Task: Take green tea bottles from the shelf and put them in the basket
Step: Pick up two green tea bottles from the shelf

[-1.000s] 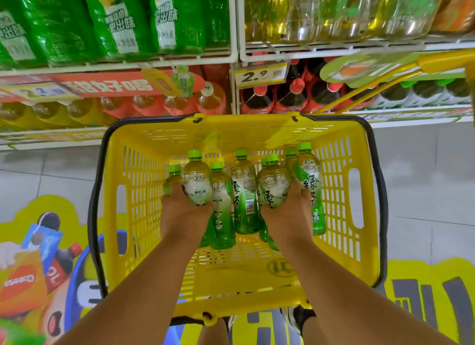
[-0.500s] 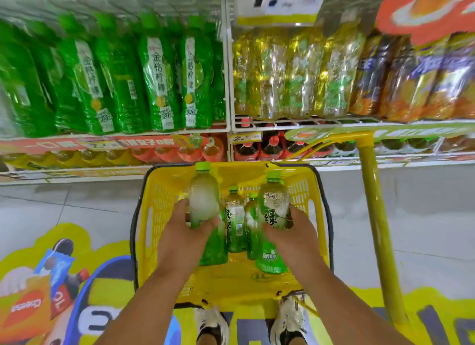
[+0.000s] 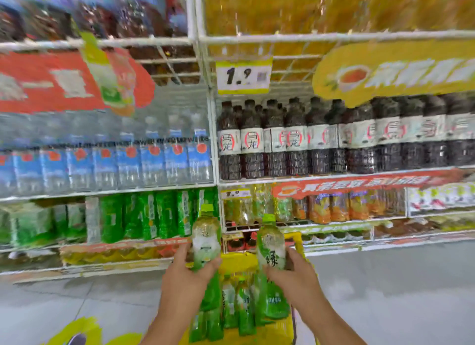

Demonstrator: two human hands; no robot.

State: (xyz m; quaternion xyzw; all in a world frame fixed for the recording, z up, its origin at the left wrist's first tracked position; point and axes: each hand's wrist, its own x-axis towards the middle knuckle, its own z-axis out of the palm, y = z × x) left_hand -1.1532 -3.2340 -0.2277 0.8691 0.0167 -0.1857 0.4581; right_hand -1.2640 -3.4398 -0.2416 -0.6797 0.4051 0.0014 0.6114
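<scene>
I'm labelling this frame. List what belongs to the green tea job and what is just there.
Job: left hand and right hand, each gripping a green tea bottle; yellow basket; bottles in it.
Just there: dark bottles, water bottles, price tag.

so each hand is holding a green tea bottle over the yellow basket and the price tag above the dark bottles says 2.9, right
Not quite. The head view shows the price tag above the dark bottles reads 1.9, not 2.9. The rest holds: the left hand and right hand each hold a green tea bottle over the yellow basket.
</scene>
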